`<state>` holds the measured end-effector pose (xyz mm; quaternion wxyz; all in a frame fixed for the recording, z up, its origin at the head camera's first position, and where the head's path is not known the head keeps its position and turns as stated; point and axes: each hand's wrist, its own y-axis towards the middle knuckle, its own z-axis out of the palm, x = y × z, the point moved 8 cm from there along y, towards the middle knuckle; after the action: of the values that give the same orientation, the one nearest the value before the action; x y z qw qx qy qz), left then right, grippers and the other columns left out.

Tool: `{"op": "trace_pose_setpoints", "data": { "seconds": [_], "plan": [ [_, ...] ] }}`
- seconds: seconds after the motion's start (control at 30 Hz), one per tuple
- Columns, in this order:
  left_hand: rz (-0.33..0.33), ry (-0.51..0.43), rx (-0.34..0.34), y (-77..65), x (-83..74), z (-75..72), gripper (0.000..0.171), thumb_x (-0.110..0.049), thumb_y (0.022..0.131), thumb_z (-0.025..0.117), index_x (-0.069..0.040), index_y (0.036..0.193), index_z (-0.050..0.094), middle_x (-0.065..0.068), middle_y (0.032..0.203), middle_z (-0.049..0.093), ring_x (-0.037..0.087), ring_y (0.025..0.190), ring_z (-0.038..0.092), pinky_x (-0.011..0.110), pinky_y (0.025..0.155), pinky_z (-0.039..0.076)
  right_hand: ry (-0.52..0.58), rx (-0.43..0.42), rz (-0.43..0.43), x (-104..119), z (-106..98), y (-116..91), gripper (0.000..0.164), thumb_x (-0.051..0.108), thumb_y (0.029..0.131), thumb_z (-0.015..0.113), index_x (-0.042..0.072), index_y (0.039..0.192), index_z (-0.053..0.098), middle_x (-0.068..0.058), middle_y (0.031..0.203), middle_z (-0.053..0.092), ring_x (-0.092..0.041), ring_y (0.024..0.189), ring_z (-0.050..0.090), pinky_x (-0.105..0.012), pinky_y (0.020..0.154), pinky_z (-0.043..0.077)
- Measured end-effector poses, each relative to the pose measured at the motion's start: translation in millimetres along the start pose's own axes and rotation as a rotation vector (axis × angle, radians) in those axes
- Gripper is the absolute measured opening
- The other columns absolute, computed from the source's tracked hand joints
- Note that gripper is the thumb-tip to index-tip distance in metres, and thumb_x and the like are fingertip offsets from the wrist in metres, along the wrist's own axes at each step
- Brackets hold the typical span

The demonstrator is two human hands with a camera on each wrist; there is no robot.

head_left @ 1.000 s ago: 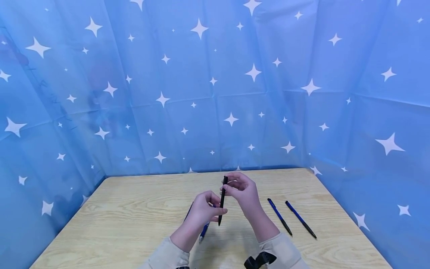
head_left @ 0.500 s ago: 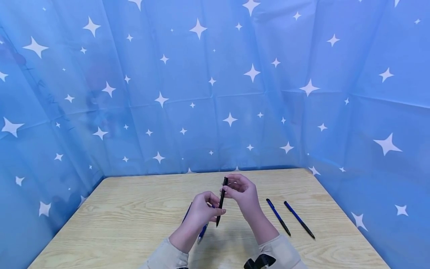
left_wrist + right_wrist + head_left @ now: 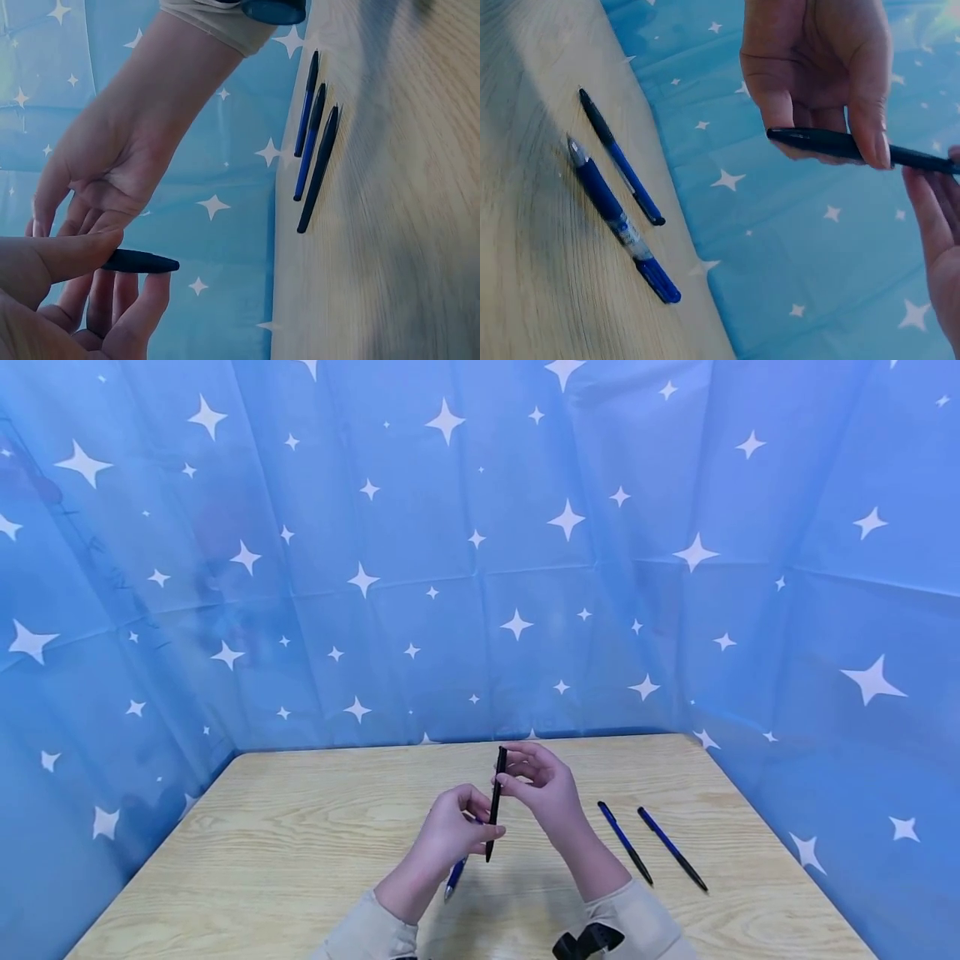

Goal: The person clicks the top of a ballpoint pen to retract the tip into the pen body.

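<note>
Both hands hold one black pen (image 3: 495,806) over the middle of the table, its tip slanting down. My left hand (image 3: 450,831) pinches it near the tip between thumb and fingers. At the upper end, my right hand (image 3: 547,781) grips the pen with thumb and fingertips. The left wrist view shows the tapered end of the black pen (image 3: 142,262) sticking out past the left thumb. Seen from the right wrist, the black pen (image 3: 817,142) spans the space between both hands. Below the left hand lies a blue pen (image 3: 455,878), partly covered by it.
On the table (image 3: 300,827), a blue-and-black pen (image 3: 625,843) and another blue-and-black pen (image 3: 672,849) lie right of the right forearm. A darker pen (image 3: 321,169) shows beside them in the left wrist view. A starry blue curtain (image 3: 480,568) surrounds the table.
Both hands stay nearly in place with the black pen between them; its tilt shifts very slightly. A pen end that showed left of the left hand is now hidden.
</note>
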<state>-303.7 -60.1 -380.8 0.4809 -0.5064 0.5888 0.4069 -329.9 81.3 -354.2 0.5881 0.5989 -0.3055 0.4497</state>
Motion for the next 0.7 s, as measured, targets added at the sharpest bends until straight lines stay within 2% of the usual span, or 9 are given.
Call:
{"op": "trace_pose_setpoints", "data": {
  "seconds": [0.2,0.37,0.53,0.7],
  "plan": [
    [0.027,0.008,-0.028,0.8,0.8,-14.2,0.032,0.004,0.077,0.079,-0.002,0.104,0.061,0.010,0.088,0.058,0.019,0.072,0.062,0.035,0.060,0.059,-0.141,0.102,-0.025,0,1,0,0.055,0.002,0.087,0.073,0.012,0.137,0.054,-0.015,0.119,0.060,-0.031,0.103,0.061,-0.034,0.084,0.055],
    [0.044,-0.026,-0.049,5.5,3.9,-25.9,0.047,0.006,0.080,0.075,-0.003,0.122,0.056,0.012,0.092,0.060,0.021,0.073,0.064,0.038,0.060,0.059,-0.253,0.128,0.002,-7,-10,-3,0.058,0.006,0.087,0.073,0.018,0.139,0.051,-0.011,0.121,0.060,-0.030,0.102,0.061,-0.033,0.082,0.055],
    [0.069,-0.014,-0.071,8.7,6.7,-39.0,0.054,0.009,0.083,0.071,-0.008,0.131,0.052,0.013,0.096,0.061,0.021,0.077,0.065,0.040,0.062,0.059,-0.317,0.158,0.052,-15,-21,-9,0.056,0.009,0.088,0.073,0.017,0.139,0.051,-0.011,0.121,0.060,-0.033,0.102,0.060,-0.033,0.082,0.054],
    [0.077,0.025,-0.079,10.3,9.5,-54.2,0.056,0.010,0.085,0.068,-0.011,0.135,0.051,0.015,0.101,0.059,0.021,0.079,0.064,0.042,0.064,0.059,-0.393,0.229,0.095,-21,-27,-16,0.055,0.014,0.089,0.073,0.016,0.139,0.051,-0.008,0.120,0.060,-0.031,0.101,0.059,-0.033,0.081,0.053]
  ]
}}
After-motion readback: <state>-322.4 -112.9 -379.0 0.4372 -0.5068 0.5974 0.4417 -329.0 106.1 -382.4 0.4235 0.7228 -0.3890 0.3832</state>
